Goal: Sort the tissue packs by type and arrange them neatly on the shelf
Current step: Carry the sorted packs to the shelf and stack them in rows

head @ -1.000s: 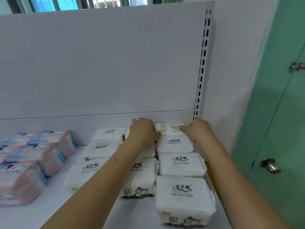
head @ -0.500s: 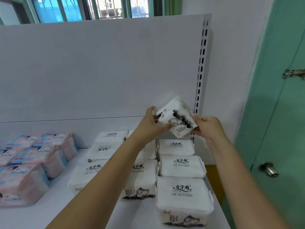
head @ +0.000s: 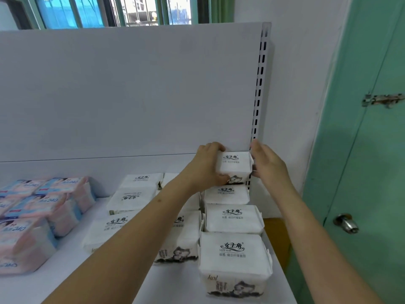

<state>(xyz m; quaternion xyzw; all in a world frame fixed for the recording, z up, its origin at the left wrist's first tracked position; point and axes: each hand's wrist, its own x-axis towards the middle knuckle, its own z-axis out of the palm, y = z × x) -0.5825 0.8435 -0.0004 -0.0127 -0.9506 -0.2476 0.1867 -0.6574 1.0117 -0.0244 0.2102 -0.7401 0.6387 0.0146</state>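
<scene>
Pink packs [head: 32, 220] cut by left edge, middle white packs [head: 182, 235] behind forearm

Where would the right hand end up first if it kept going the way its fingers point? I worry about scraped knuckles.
Probably the slotted shelf upright: the right hand, beside the held white pack, has its fingertips just at the upright's lower end. Depth is unclear, so the back panel may come first.
</scene>
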